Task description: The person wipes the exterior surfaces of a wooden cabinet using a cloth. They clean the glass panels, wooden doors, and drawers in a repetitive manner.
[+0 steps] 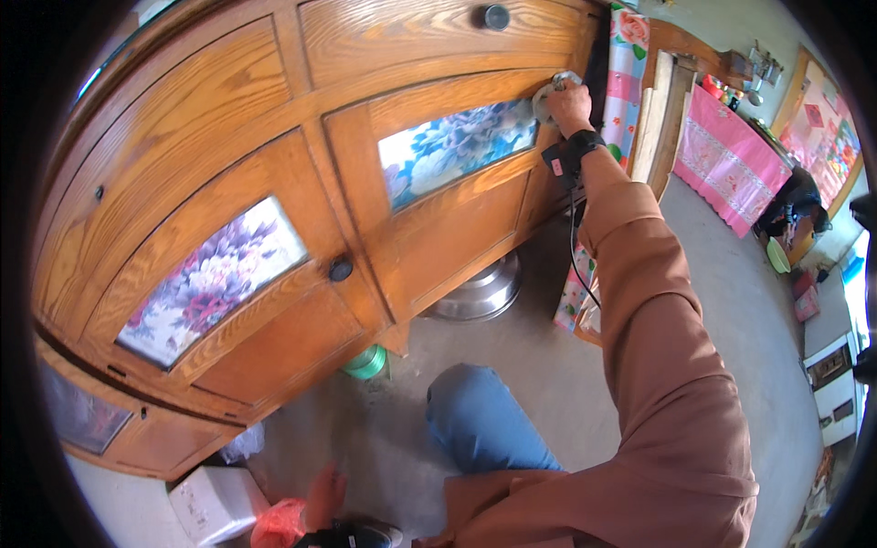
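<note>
My right hand [570, 108] presses a crumpled grey cloth [546, 103] against the upper right corner of a wooden cabinet door [473, 226], beside its floral glass panel [459, 147]. A device is strapped at that wrist, with a cable hanging from it. My left hand [327, 490], blurred, hangs low near the bottom edge, by a red plastic bag [279, 524]; its fingers are not clear. A second floral panel [216, 281] and a dark round knob [340, 268] are on the door to the left.
Under the cabinet are a metal basin [479, 294] and a green coiled item [366, 362]. A white box [219, 505] stands at the lower left. A floral cloth [623, 82] hangs just right of the cabinet. My bent knee [483, 411] is before it. Farther right is a pink-draped table [730, 157].
</note>
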A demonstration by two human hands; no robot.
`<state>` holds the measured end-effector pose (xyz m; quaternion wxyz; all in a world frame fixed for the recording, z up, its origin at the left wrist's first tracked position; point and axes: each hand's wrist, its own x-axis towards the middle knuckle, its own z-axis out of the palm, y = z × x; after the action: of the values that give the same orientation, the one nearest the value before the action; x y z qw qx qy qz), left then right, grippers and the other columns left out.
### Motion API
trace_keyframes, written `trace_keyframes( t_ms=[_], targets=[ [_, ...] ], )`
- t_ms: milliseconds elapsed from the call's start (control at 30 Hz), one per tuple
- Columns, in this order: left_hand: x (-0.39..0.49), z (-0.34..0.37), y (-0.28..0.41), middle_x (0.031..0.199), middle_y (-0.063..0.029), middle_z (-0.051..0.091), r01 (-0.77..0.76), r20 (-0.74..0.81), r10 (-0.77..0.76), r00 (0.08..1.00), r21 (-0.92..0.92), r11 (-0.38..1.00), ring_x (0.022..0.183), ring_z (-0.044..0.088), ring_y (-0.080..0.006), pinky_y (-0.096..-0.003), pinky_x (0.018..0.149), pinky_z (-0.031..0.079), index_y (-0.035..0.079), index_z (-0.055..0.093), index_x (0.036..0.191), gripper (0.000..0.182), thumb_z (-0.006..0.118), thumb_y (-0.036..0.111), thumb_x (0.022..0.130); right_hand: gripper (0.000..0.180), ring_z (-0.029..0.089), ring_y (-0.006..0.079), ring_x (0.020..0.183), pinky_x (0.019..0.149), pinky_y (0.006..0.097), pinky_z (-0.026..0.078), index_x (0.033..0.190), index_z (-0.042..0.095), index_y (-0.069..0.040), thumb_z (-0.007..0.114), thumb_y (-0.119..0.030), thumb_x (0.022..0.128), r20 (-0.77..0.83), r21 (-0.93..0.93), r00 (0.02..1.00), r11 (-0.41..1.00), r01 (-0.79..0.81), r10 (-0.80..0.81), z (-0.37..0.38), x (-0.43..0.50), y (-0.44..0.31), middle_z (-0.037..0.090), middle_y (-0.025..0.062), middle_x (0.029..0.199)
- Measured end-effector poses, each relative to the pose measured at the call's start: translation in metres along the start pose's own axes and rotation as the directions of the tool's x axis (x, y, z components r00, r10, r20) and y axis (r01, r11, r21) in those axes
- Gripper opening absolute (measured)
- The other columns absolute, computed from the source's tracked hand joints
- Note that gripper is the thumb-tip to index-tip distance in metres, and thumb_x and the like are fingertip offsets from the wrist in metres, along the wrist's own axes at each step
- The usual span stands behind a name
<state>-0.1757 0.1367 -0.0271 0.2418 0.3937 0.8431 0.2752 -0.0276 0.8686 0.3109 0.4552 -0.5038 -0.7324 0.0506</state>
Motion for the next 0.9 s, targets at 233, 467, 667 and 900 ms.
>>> trace_keyframes(
  t_ms=[233, 467, 667, 900],
  targets=[
    [-0.003, -0.007, 0.014, 0.084, -0.0188, 0.067, 0.056, 0.010, -0.056, 0.998, 0.047, 0.997, 0.078, 0.066, -0.0313, -0.0385, 0.070, 0.051, 0.003, 0.056, 0.121, 0.036, 0.062, 0.018, 0.088, 0.033, 0.052, 0.0473, 0.099, 0.088, 0.0513, 0.046, 0.108, 0.063, -0.009, 0.053, -0.009, 0.077, -0.238, 0.076, 0.916, 0.934, 0.349, -0.323, 0.014, -0.070, -0.045, 0.053, 0.0238, 0.118],
    [-0.006, -0.007, 0.021, 0.089, -0.0194, 0.067, 0.078, -0.009, -0.077, 0.997, 0.080, 0.994, 0.081, 0.065, -0.0330, -0.0397, 0.071, 0.051, 0.004, 0.057, 0.120, 0.036, 0.063, 0.019, 0.088, 0.041, 0.051, 0.0436, 0.114, 0.097, 0.0475, 0.044, 0.119, 0.059, -0.005, 0.057, -0.021, 0.081, -0.038, 0.031, 0.999, 0.999, 0.034, -0.032, 0.016, -0.034, -0.009, 0.048, 0.0279, 0.126],
    [-0.014, -0.011, 0.035, 0.088, -0.0169, 0.066, 0.032, -0.070, -0.025, 0.997, 0.099, 0.995, 0.079, 0.066, -0.0292, -0.0366, 0.071, 0.051, 0.005, 0.057, 0.121, 0.036, 0.064, 0.016, 0.087, 0.046, 0.050, 0.0418, 0.117, 0.098, 0.0444, 0.045, 0.125, 0.054, -0.005, 0.055, -0.026, 0.084, 0.106, -0.073, 0.994, 0.997, -0.032, 0.040, 0.050, -0.069, 0.024, 0.045, 0.0267, 0.131],
    [-0.021, -0.023, 0.063, 0.097, -0.0203, 0.065, 0.089, -0.060, -0.090, 0.994, -0.011, 0.996, 0.086, 0.063, -0.0383, -0.0441, 0.074, 0.051, 0.006, 0.059, 0.118, 0.036, 0.065, 0.019, 0.085, 0.042, 0.055, 0.0422, 0.111, 0.095, 0.0450, 0.046, 0.116, 0.059, 0.001, 0.052, -0.024, 0.082, 0.189, -0.065, 0.982, 0.997, 0.040, -0.027, 0.058, -0.100, 0.020, 0.053, 0.0295, 0.120]
  ],
)
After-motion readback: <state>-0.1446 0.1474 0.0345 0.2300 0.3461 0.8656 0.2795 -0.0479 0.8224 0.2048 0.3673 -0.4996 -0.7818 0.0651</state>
